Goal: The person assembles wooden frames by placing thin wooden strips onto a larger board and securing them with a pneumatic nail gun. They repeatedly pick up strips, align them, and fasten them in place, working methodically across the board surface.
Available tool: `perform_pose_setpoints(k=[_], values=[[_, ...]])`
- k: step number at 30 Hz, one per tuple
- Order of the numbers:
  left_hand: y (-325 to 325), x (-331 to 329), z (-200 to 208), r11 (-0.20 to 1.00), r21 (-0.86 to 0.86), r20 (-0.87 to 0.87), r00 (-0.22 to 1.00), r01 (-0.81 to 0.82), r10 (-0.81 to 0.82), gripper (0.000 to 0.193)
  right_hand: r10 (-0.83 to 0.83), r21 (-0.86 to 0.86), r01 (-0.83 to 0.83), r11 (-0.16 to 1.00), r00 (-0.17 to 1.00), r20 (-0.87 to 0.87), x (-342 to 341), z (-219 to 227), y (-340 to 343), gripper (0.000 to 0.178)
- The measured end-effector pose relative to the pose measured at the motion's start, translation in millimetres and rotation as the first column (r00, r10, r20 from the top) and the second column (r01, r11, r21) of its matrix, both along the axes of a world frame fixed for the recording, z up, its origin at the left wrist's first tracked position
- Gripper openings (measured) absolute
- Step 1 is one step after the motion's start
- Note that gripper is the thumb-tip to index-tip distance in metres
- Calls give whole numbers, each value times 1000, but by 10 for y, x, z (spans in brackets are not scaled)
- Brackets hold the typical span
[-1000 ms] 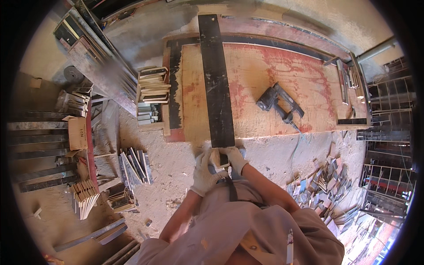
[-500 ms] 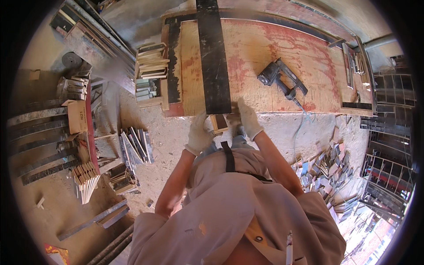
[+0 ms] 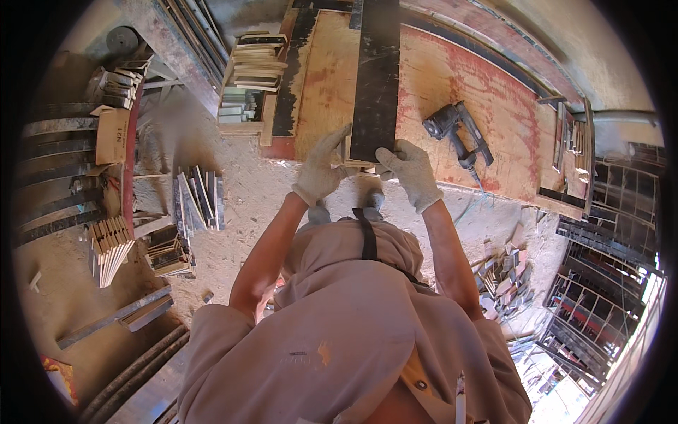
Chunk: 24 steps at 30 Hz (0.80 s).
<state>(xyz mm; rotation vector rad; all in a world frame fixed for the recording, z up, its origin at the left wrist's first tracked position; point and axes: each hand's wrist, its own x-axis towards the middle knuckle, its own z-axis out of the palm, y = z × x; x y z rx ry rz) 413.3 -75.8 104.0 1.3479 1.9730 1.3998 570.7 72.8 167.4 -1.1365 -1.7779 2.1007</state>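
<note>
A long, narrow black board (image 3: 374, 92) lies across the workbench, its near end at the bench's front edge. Pale wood (image 3: 345, 152) shows under its near left corner; most of that piece is hidden. My left hand (image 3: 319, 169), in a whitish work glove, rests along the board's left edge with fingers stretched out and thumb apart. At the near right corner my right hand (image 3: 413, 172), gloved too, grips the board, thumb on its top face. A dark nail gun (image 3: 459, 134) with a thin hose lies on the bench to the right.
The stained plywood workbench (image 3: 480, 85) has a raised dark rim. Stacked wooden strips (image 3: 256, 63) stand at its left end. More cut boards (image 3: 199, 198) are on the floor at left, with offcuts (image 3: 505, 275) heaped at right. A cardboard box (image 3: 113, 138) sits by the left rack.
Both hands have moved up in the picture, and my right hand has closed on the board's corner. The wood piece that stuck out below the board's end is now mostly under it. The view has shifted.
</note>
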Motion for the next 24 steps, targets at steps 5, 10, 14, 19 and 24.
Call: perform_pose_setpoints(k=[5,10,14,19,24], values=[[-37,33,-71,996,88,25,1000,2,-4,94,-28,-63,30,998,999,38,-17,46,-40,32],[48,-18,-95,989,146,160,987,-17,-6,87,-21,-23,21,1000,1000,24,13,76,-61,31],[72,-26,-73,996,88,127,992,-3,-8,89,-5,15,5,1000,1000,7,4,92,-52,30],[79,4,-154,994,112,164,987,-16,-2,85,-37,7,37,999,999,34,26,61,-104,29],[66,-9,-150,994,109,115,993,-22,9,86,-30,-2,30,1000,999,26,20,80,-99,29]])
